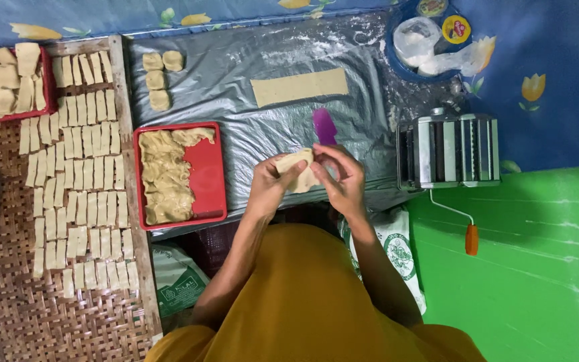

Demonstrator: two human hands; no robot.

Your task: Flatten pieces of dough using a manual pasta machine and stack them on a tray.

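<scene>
Left hand and right hand both pinching a pale floppy dough piece above the grey plastic-covered worktop.

green printed bag under table edge, lower left | white sack with green round emblem right of person | yellow-red round lid label in blue tub, top right

single view only, worn on the head, looking almost straight down over an ochre-yellow garment from fairly close above. faces a grey plastic sheet dusted with flour, with the far edge at the top of frame. takes in a woven rattan mat at the left border and a bright green floor at lower right. no second view to overlap with.
</scene>
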